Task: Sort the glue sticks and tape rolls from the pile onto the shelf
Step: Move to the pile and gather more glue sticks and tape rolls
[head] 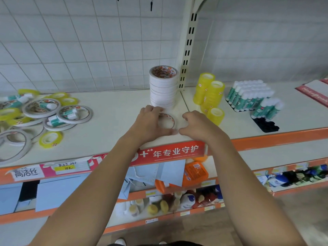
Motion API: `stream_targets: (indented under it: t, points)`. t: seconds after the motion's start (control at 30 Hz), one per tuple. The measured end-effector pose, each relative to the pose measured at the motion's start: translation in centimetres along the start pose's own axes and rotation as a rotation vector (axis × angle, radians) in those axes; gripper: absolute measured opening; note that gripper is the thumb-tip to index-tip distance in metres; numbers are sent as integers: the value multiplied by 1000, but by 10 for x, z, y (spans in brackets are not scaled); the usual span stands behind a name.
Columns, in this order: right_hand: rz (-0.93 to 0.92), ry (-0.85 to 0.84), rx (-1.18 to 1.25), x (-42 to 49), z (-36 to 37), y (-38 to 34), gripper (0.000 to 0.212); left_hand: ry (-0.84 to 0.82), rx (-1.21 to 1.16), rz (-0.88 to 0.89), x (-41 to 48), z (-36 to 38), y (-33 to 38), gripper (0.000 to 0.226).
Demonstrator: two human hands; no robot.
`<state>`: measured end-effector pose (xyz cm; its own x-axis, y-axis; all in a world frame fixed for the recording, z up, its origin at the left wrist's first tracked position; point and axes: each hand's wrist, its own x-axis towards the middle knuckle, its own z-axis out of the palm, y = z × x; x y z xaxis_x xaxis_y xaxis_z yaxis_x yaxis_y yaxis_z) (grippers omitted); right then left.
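**Head view.** A single white tape roll [170,117] is laid flat on the shelf [115,125], just in front of the stack of white tape rolls [163,87] and near the front edge. The roll is grasped by the left hand [149,123]. The fingers are curled over its far left rim and the thumb is set against its near rim. This hold is judged to allow the roll to be lifted level and set squarely on the stack.

The right hand [195,125] is held just beside the roll, on its right. Its fingers are curled and nothing is seen inside them. Whether its thumb bears on the roll cannot be told. It is judged to be placed there as a steady.

The stack is built beside the upright post [187,50], which is judged to serve as a boundary between kinds. To the right of the post, yellow tape rolls [208,93] are stacked in columns. Glue sticks [248,96] are stood upright in rows, some in a black tray [266,124].

The unsorted pile [40,114] is kept well apart on the left, with sticks and rolls mixed. Much sorting is judged to remain.
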<state>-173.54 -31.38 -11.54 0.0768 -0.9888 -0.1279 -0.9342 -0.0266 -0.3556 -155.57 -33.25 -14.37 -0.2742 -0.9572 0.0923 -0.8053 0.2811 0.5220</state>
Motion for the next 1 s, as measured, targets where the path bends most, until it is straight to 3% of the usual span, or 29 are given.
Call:
stream_targets:
  t: [0.2,0.4,0.63,1.0]
  points:
    - [-50,-48,4,4,2,-4,75,-57,105,-74,-1,-22,-20,115]
    - [-61,-53,3,10,9,-14,71,-164,124,-143,-1,-25,-30,84]
    - [-74,-88,144,15,1,-12,39,-149,47,-124,5,-22,-20,68]
    - [-67,-40,70,14,10,-13,51,-160,174,-16,4,-13,-20,41]
